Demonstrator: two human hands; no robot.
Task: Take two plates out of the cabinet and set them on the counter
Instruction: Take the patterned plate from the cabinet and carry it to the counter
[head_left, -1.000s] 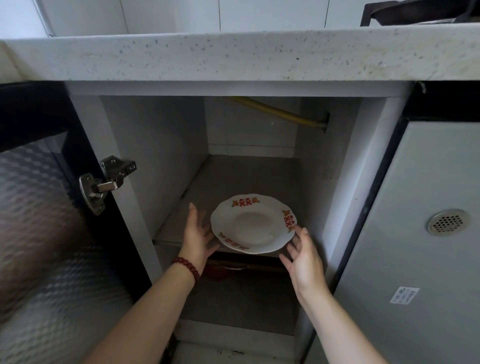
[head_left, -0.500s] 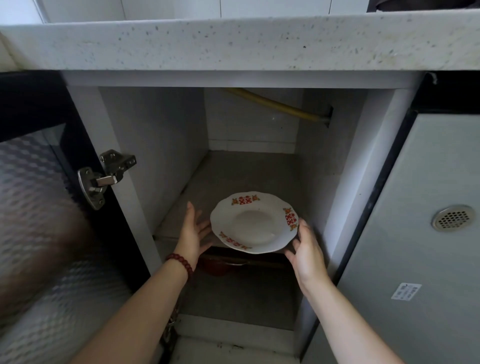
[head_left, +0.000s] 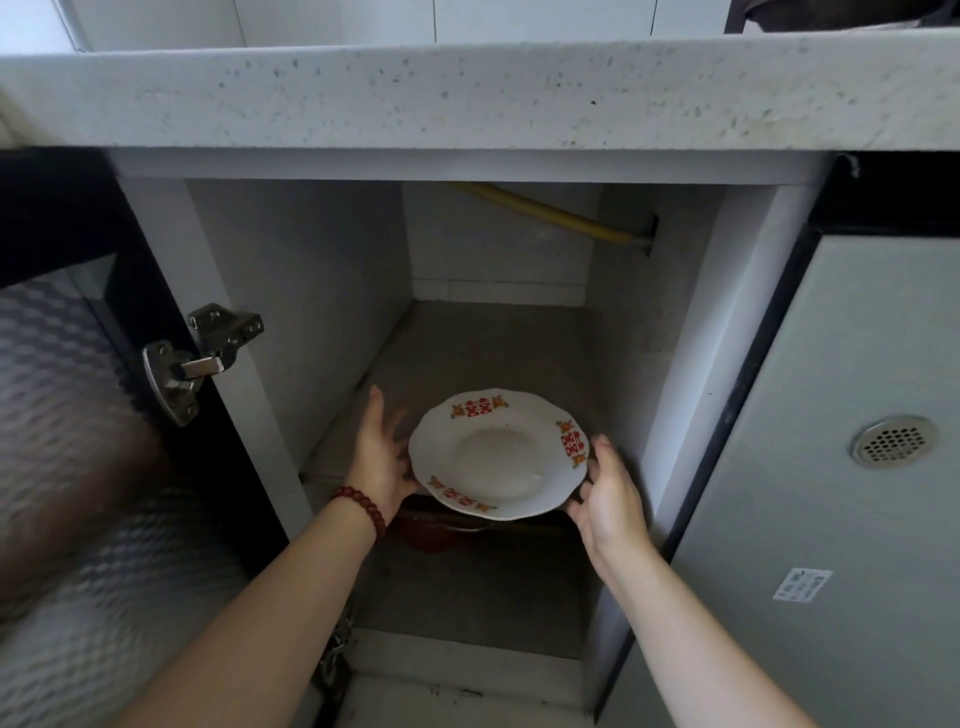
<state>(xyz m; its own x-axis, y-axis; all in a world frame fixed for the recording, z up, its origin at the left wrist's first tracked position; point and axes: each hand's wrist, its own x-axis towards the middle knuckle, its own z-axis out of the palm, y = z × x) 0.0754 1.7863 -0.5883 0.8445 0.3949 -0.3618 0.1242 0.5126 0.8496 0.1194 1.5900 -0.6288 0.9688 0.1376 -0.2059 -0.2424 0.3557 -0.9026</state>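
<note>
Both hands, left hand (head_left: 382, 457) and right hand (head_left: 608, 499), were cupped against opposite rims of the plate (head_left: 497, 453) at the cabinet shelf (head_left: 467, 353) front edge, so lifting out was judged underway, with raising to the bench (head_left: 467, 98) needed next.

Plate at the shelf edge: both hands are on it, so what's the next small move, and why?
Probably draw the plate straight back out of the cabinet, keeping it level. The left hand and right hand flank its rim, and the counter overhangs it, so lifting now would hit the slab.
</note>
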